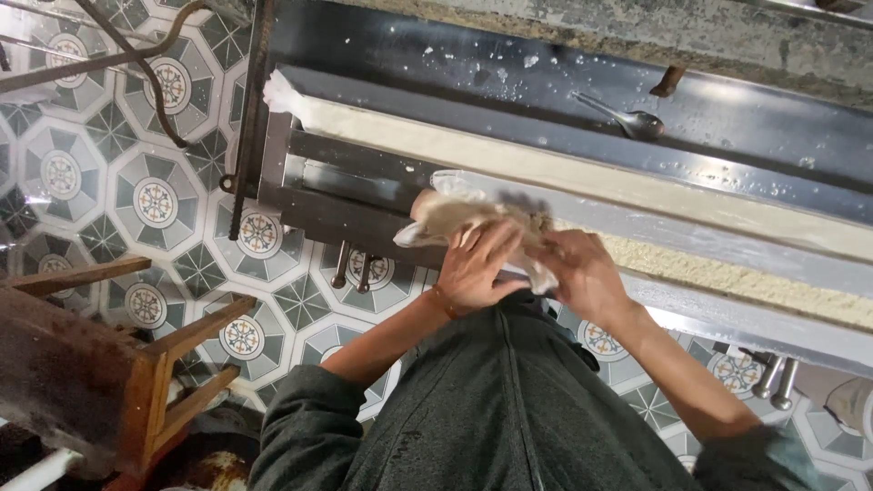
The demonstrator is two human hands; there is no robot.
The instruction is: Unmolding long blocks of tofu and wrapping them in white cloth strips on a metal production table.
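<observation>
So here we had both hands up at a crumpled cloth (473,216), a beige-grey rag that looked soft, limp and a bit grubby. Our left hand (477,265) had its grip closed around the near side of the bundle, fingers curled into the folds. Our right hand (587,273) was clamped on the other end, pinching a paler corner that hung down between the two hands. The rag sat just beyond our knuckles, bunched right over the front edge of the long metal mould (364,195). Its long axis ran roughly left to right, in line with the mould, with the loose tail poking out past the left hand. Both hands were about equally near it, since both were already on it.

The mould itself was a run of dark steel rails, flat and hard-edged, with a pale cream slab (436,145) filling one channel. A rougher, crumbly strip (727,273) lay further right. A metal spoon (637,123) was lying on the dark steel worktop (509,68) behind, well apart from our hands, among white splashes. Below was a patterned tile floor (109,182) and a worn wooden stool (109,373) on the left.
</observation>
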